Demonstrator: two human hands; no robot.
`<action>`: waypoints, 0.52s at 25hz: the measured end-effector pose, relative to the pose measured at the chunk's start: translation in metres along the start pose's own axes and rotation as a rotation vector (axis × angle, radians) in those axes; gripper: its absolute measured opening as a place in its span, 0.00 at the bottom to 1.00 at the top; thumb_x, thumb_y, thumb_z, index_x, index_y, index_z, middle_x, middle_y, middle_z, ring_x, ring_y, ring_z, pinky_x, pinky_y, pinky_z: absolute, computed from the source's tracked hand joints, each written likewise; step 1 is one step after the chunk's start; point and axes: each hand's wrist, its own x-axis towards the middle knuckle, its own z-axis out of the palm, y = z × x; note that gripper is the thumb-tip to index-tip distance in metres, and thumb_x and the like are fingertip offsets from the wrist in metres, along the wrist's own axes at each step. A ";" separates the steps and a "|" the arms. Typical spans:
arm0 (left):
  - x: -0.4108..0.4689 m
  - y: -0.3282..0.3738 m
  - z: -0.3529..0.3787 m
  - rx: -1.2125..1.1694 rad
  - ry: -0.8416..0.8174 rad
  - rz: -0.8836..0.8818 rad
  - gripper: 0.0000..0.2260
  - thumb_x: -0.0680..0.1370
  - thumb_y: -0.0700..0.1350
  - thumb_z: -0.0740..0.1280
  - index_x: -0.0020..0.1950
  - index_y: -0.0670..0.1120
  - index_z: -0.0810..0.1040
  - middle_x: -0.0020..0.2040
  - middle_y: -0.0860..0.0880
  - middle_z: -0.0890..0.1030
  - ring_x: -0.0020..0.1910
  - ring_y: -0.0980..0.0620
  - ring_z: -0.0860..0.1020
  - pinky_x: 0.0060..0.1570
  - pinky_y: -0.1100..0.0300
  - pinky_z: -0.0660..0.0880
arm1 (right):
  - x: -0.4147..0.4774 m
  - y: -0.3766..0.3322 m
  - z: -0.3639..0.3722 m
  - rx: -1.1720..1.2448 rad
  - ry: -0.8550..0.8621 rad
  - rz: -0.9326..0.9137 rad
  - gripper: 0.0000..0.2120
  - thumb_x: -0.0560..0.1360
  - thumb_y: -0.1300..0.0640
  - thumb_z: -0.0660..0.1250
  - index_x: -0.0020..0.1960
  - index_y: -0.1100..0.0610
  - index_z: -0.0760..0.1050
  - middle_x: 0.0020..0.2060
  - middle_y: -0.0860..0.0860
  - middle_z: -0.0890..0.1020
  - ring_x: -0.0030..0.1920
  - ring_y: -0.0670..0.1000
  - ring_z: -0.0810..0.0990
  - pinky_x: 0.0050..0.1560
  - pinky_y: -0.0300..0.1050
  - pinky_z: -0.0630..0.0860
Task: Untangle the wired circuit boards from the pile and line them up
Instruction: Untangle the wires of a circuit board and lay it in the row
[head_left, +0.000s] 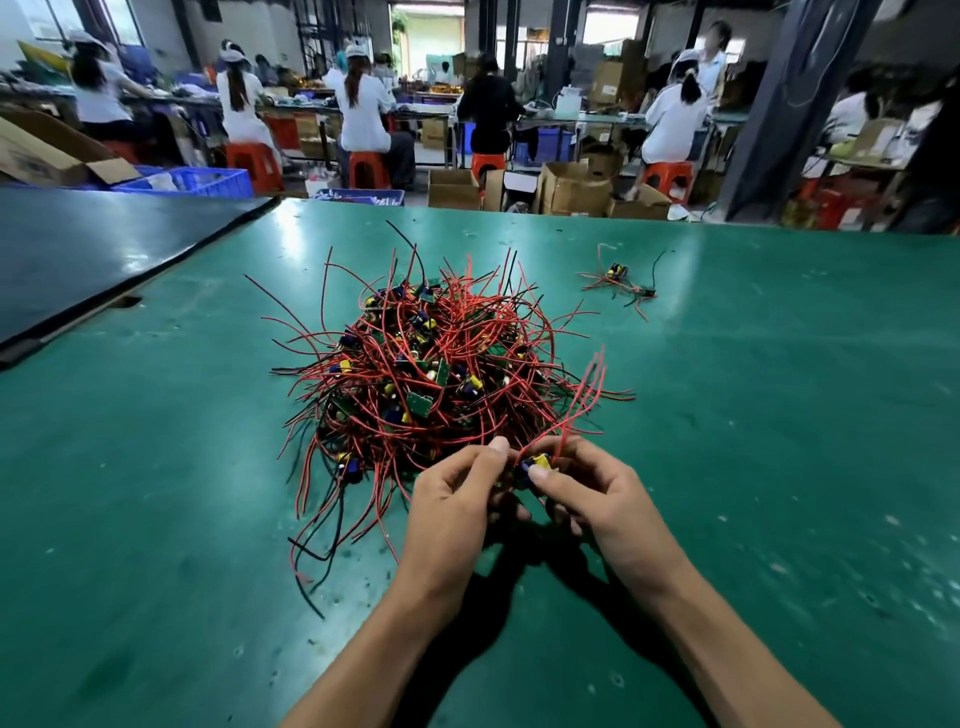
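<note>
Beyond the table's far edge, at left: an open cardboard box (47, 150) (contents hidden) and a blue crate (208, 182) with something white inside. Further right, a second blue crate (363, 196) of small mixed parts, then open cardboard boxes (571, 189) on the floor.

Along the green table (156, 467), a dark panel (104, 244) at the left edge, with bare mat either side of the central pile (431, 364) of wired boards.

At the pile's near side, left hand (457, 499) with fingers curled, pinching red wires (579, 400). Just beside it, right hand (592, 493), thumb and forefinger closed on a yellow-and-blue board (537, 462).

Far right, well apart: a small cluster of separated boards (621, 283).
</note>
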 end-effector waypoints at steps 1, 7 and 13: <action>0.001 -0.001 -0.001 0.013 0.000 0.021 0.07 0.79 0.44 0.68 0.45 0.44 0.84 0.34 0.46 0.79 0.32 0.51 0.76 0.35 0.56 0.75 | 0.000 0.000 0.000 -0.021 -0.004 -0.005 0.05 0.77 0.67 0.69 0.51 0.60 0.81 0.34 0.45 0.82 0.30 0.38 0.76 0.31 0.27 0.70; -0.001 0.000 -0.001 0.078 -0.052 0.063 0.05 0.76 0.38 0.71 0.46 0.47 0.86 0.38 0.47 0.85 0.34 0.54 0.79 0.33 0.63 0.76 | -0.002 0.002 -0.005 -0.046 -0.009 0.019 0.05 0.76 0.66 0.71 0.51 0.60 0.81 0.34 0.46 0.83 0.34 0.40 0.79 0.35 0.30 0.74; -0.004 0.001 0.001 0.057 -0.019 0.044 0.03 0.78 0.37 0.68 0.47 0.43 0.81 0.37 0.48 0.84 0.32 0.53 0.81 0.31 0.61 0.78 | -0.002 0.003 -0.005 0.016 0.032 0.095 0.05 0.74 0.56 0.73 0.47 0.57 0.84 0.34 0.50 0.83 0.31 0.44 0.77 0.31 0.34 0.73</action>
